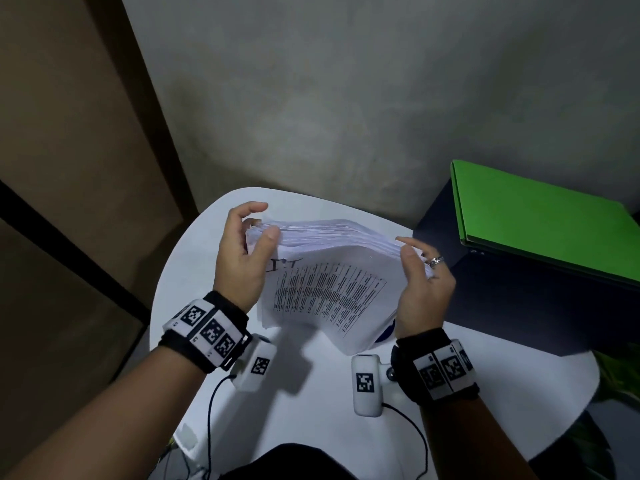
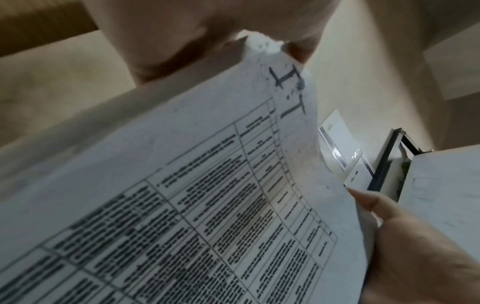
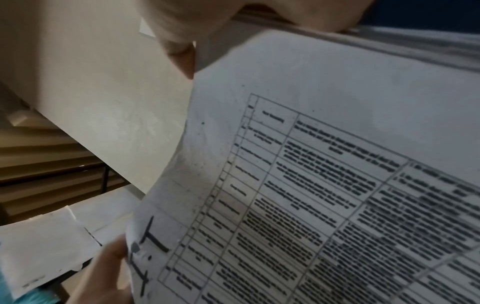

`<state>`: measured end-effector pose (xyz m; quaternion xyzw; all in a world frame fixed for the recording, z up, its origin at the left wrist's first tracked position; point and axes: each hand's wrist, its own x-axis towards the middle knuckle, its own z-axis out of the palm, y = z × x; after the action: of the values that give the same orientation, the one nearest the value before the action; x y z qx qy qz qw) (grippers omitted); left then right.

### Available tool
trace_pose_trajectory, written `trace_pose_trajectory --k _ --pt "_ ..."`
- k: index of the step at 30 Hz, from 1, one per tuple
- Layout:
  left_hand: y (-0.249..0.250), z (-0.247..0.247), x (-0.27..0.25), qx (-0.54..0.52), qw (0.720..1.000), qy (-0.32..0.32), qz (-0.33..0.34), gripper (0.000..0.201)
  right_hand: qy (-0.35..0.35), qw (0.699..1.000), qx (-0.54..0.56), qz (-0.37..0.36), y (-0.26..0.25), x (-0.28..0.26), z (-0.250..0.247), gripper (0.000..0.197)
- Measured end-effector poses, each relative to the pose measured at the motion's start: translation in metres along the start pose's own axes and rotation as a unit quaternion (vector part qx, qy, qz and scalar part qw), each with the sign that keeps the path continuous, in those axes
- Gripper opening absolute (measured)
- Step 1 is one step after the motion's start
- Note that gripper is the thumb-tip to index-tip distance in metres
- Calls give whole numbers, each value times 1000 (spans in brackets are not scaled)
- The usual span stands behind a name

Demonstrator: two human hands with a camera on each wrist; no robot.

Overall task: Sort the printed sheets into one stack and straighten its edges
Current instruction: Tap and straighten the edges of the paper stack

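Stack of sheets [image 1: 332, 289]: white paper, top page printed with a black-ruled table full of dense black text, bold black letters near one corner. Bench [image 1: 311, 410]: plain white. Folder [image 1: 543, 223]: bright green, lying on a dark navy block [image 1: 519, 313]. Wrist bands [image 1: 207, 330]: black straps, white tiles with black square-code patterns. Ring [image 1: 435, 261]: silver. Wall [image 1: 346, 98]: mottled grey.

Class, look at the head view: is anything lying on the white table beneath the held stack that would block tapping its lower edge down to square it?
Nothing visible does. The stack is held upright between left hand and right hand; the white table below shows only its shadow.
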<state>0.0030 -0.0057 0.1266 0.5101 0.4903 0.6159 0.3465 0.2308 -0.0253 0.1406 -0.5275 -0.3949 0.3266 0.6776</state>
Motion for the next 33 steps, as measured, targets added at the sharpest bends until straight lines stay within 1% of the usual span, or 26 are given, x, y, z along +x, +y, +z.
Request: trace_pose_trajectory --k 1,3,5,8,9,11,12,13,14,15,16,17,19,21,22,23,24,27,29,31,33 --pt "1 2 0 7 1000 17 9 42 2 1000 7 2 0 1 0 15" --pt "6 5 0 2 999 35 28 37 0 1000 8 2 1 1 1 18" --pt "8 9 -1 25 998 43 41 35 -2 1000 -6 0 -1 1 2 16" --pt "12 12 0 55 996 48 54 28 14 1000 -16 -3 -5 0 2 22" --pt "11 10 1 51 996 37 58 33 12 1000 -15 -9 -5 0 1 23" --pt "7 3 4 22 998 -25 56 59 -7 1000 -19 -23 0 -1 -3 27" --pt "3 -3 5 -3 997 -63 42 74 -25 999 -20 -28 4 -1 -8 34" --pt "0 -8 6 -27 995 -97 22 87 -49 998 -18 -29 9 -1 -13 44" --pt "-2 -13 7 -36 992 -124 3 96 -73 997 -23 -23 13 -1 -18 55" --pt "-4 -17 7 -29 989 -144 -9 101 -93 995 -31 -14 14 -2 -21 62" --pt "-6 -19 7 -7 988 -154 -16 99 -105 994 -41 -6 15 -4 -24 64" --pt "-7 -19 6 12 988 -153 -22 92 -114 992 -46 6 14 -5 -24 61" --pt "-6 -14 7 18 991 -130 -21 71 -106 992 -53 44 16 -8 -23 46" --pt "-3 -10 7 3 995 -94 -17 64 -88 993 -48 65 17 -8 -22 29" --pt "-2 -10 8 -5 997 -78 -17 64 -82 994 -44 66 15 -8 -23 26" --pt "-3 -12 8 -11 997 -69 -18 65 -81 994 -39 62 14 -8 -24 27" --pt "-4 -15 8 -16 997 -76 -24 68 -84 994 -38 54 13 -8 -27 30" --pt "-15 -22 0 -28 983 -164 -74 79 -108 992 -37 59 11 -13 -34 48" --pt "-20 -19 -9 -4 976 -199 -93 80 -104 992 -22 72 11 -15 -33 54" --pt "-23 -16 -14 -9 976 -192 -99 80 -103 992 -19 63 10 -18 -29 54" --pt "-23 -16 -15 -22 978 -182 -99 75 -109 993 -37 24 6 -17 -29 61"
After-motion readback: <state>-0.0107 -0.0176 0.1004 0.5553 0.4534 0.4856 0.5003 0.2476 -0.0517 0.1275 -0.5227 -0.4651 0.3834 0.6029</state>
